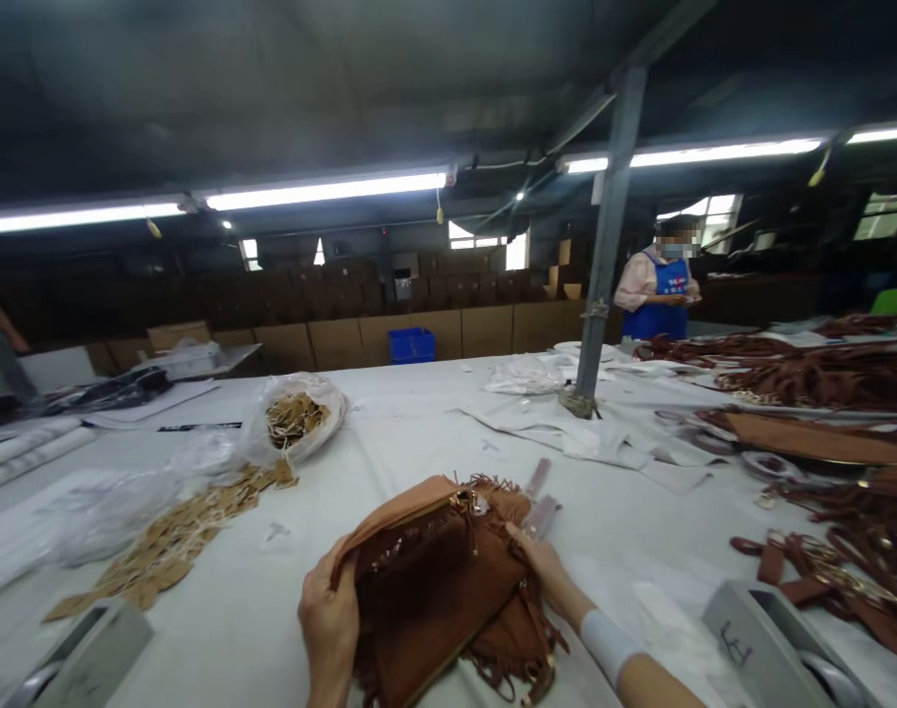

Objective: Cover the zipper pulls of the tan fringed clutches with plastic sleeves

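Brown fringed handbag (426,605) at white table (404,423), between both hands in head view, mouth gaping. Left hand (328,610) grasping its left edge; right hand (535,559) gripping right side, probably to spread mouth and steady bag. Left of left hand: strung tan tags (172,551), apparently heaped for easy reach. Right of right hand: brown straps (847,590); grey tape dispenser (744,634), handwritten mark unclear. Far beyond: co-worker's blue apron (671,285), lettering too small to read.

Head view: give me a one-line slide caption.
Left hand and right hand holding an open brown fringed bag at a white worktable.
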The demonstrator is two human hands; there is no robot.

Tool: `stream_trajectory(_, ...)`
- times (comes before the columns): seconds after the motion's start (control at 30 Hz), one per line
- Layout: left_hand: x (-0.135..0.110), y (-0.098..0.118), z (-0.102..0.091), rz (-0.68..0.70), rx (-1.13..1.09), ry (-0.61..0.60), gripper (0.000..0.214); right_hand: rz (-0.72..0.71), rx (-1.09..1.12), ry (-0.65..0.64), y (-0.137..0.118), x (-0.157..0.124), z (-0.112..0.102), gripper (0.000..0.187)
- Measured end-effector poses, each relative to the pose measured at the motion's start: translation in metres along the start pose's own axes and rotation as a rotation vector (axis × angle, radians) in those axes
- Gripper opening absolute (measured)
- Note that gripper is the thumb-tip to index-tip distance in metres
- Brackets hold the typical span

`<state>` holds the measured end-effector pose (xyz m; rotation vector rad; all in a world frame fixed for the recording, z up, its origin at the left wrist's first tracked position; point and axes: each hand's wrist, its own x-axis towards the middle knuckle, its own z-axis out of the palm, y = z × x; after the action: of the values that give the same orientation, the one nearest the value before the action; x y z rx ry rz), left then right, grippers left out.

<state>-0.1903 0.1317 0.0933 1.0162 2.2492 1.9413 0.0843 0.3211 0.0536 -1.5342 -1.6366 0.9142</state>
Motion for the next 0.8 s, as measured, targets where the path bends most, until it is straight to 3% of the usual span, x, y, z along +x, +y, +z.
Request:
stream_trajectory(0.1, -0.01, 0.014, -0.037, -0.062, 0.011, 0.046, 0.047, -0.022, 0.009, 0.05, -0.013, -0.033, -0.028, 0.04)
stream_trajectory(0.2, -0.024, 0.014, -0.064, -0.099, 0.031, 0.037, 0.046, -0.263, 0.013, 0.072, -0.025, -0.08, -0.047, 0.059)
stream_trajectory(0.3, -0.041, 0.014, -0.08, -0.145, 0.063, 0.039, 0.045, -0.5, 0.006, -0.02, -0.046, -0.123, -0.053, 0.069)
stream_trajectory(0.4, -0.058, 0.021, -0.092, -0.115, 0.038, 0.043, 0.039, -0.594, 0.041, -0.095, -0.071, -0.151, -0.051, 0.064)
stream_trajectory(0.5, -0.068, 0.033, -0.102, -0.005, -0.041, 0.011, 0.031, -0.669, 0.145, -0.13, -0.089, -0.167, -0.051, 0.045)
stream_trajectory(0.67, -0.074, 0.048, -0.112, -0.083, -0.067, -0.014, 0.034, -0.658, 0.2, -0.302, -0.089, -0.196, -0.075, 0.024)
stream_trajectory(0.8, -0.079, 0.052, -0.11, -0.042, -0.104, -0.021, 0.039, -0.419, 0.18, -0.361, -0.073, -0.226, -0.113, 0.038)
